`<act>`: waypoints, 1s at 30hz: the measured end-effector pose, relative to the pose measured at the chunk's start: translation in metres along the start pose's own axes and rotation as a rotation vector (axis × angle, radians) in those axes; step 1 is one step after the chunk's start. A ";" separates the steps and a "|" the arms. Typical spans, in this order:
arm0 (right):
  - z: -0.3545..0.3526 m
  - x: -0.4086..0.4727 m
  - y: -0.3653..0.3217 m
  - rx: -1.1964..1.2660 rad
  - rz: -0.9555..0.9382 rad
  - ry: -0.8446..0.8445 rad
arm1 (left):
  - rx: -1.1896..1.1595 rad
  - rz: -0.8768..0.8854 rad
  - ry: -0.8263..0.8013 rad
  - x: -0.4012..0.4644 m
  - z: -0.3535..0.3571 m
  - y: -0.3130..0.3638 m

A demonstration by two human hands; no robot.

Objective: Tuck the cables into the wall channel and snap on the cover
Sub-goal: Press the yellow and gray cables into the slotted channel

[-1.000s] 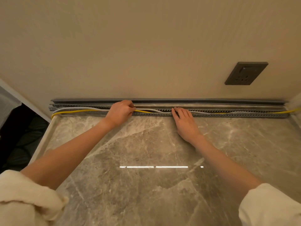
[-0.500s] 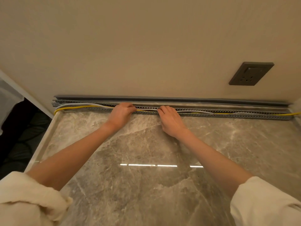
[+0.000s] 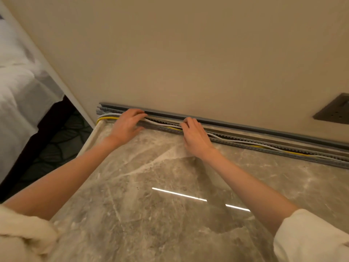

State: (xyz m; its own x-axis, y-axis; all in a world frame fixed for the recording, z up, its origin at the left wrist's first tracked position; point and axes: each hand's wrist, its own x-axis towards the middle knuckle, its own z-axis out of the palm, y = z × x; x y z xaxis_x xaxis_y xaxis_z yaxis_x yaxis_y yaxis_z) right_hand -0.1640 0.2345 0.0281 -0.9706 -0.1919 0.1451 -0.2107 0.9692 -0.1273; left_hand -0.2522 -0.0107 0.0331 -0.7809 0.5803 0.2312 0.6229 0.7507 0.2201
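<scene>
A grey slotted wall channel (image 3: 264,148) lies along the foot of the beige wall at the back of the marble top. White cables (image 3: 243,142) and a yellow cable (image 3: 294,153) run inside it; at the left end they bulge out over the channel's edge (image 3: 105,118). A long grey cover strip (image 3: 245,126) leans against the wall just behind the channel. My left hand (image 3: 126,125) rests flat over the channel near its left end, fingers spread. My right hand (image 3: 194,135) presses its fingertips on the cables further right.
The marble top (image 3: 170,195) fills the foreground; its left edge (image 3: 86,144) drops to a dark floor beside a bed with white sheets (image 3: 22,91). A dark wall socket (image 3: 334,109) sits on the wall at the right.
The view has swung left and tilted. My left hand has opened flat over the channel and slid left. My right hand followed leftward along the cables.
</scene>
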 end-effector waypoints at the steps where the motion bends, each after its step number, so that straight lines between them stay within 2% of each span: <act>1: 0.001 0.001 -0.001 0.008 -0.019 0.005 | 0.014 -0.017 0.005 -0.002 -0.002 -0.004; 9: 0.025 0.044 -0.045 0.075 -0.202 0.085 | 0.100 -0.269 0.041 -0.026 -0.022 -0.072; 13: 0.036 0.061 -0.059 0.101 -0.211 0.107 | 0.050 -0.405 0.108 -0.033 -0.020 -0.092; 17: 0.042 0.071 -0.066 0.128 -0.227 0.129 | 0.002 -0.494 0.083 -0.035 -0.014 -0.105; 21: 0.039 0.078 -0.062 0.161 -0.196 0.170 | -0.090 -0.523 0.092 -0.035 -0.013 -0.117; 24: 0.035 0.079 -0.058 0.089 -0.213 0.170 | -0.188 -0.648 0.107 -0.029 -0.015 -0.121; 27: 0.035 0.079 -0.057 0.064 -0.236 0.131 | -0.273 -0.776 0.031 -0.026 -0.015 -0.125; 30: 0.037 0.080 -0.054 0.085 -0.225 0.073 | -0.389 -0.811 -0.049 -0.026 -0.016 -0.130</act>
State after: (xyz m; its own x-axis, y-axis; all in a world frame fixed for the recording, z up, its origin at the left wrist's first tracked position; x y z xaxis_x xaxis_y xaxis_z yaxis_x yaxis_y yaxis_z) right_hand -0.2344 0.1607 0.0104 -0.8879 -0.3864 0.2496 -0.4323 0.8864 -0.1656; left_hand -0.3123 -0.1285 0.0131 -0.9828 -0.0616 -0.1739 -0.1560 0.7807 0.6052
